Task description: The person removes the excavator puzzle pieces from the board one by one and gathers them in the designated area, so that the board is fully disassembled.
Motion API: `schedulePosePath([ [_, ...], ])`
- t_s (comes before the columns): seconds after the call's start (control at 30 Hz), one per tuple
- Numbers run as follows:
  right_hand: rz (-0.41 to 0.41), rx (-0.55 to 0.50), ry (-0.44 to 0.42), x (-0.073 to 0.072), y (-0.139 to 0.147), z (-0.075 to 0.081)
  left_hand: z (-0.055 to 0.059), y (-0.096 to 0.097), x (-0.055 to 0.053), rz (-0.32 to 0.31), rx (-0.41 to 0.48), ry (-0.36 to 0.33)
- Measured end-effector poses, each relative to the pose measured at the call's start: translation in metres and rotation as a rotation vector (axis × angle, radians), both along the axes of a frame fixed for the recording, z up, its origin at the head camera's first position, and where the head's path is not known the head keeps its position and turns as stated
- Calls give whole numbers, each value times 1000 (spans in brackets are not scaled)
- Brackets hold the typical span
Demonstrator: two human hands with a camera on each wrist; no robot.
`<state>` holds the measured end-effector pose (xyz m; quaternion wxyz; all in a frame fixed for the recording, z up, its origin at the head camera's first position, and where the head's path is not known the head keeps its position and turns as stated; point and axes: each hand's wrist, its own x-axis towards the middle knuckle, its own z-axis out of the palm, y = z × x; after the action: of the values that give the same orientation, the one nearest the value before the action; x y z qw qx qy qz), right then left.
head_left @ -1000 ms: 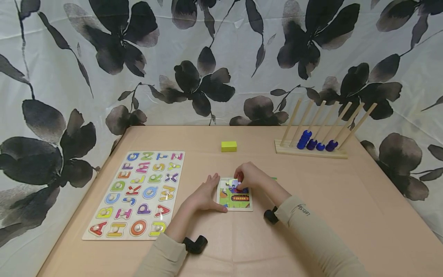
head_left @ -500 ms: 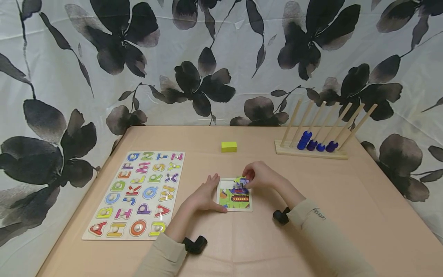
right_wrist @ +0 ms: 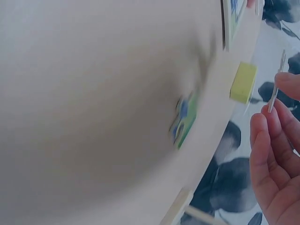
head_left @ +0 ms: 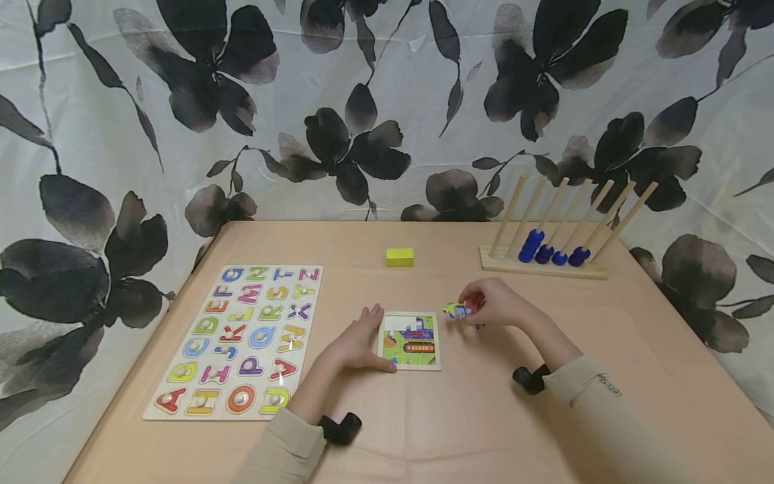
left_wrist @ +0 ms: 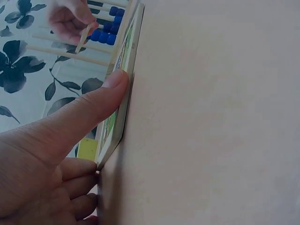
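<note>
- Picture board (head_left: 417, 368): white frame; green, orange and purple picture.
- Puzzle piece (head_left: 456, 310): yellow-green and purple-blue.
- Letter board (head_left: 225, 413): white; multicoloured letters.
- Block (head_left: 400, 257): yellow.
- Beads (head_left: 529, 247): blue.
- Rack (head_left: 544, 268): pale wood tone.
- Cloth (head_left: 447, 168): white; black-and-grey floral print.
- Sleeves (head_left: 580, 403): beige.

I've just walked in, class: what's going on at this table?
A person is handling a picture puzzle. The left hand rests against its edge. The right hand pinches a puzzle piece, held off to the puzzle's right, while a loose piece lies on the table. A letter board, yellow block and bead rack sit nearby.
</note>
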<state>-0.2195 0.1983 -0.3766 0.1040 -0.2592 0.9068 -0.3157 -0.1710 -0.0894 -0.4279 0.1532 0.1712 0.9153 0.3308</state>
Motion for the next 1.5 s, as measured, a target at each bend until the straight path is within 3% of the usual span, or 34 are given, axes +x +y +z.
schedulePosePath([
  [0.4,-35,-33,33,5,46,-5,-2,0,-1,-2,5,-5],
  [0.87,-87,37,2,3,84,-18,-2,1,-1,5,8,-6],
  [1.5,-58,70,-45,-2,91,-29,-1,0,-1,-2,-4,3],
])
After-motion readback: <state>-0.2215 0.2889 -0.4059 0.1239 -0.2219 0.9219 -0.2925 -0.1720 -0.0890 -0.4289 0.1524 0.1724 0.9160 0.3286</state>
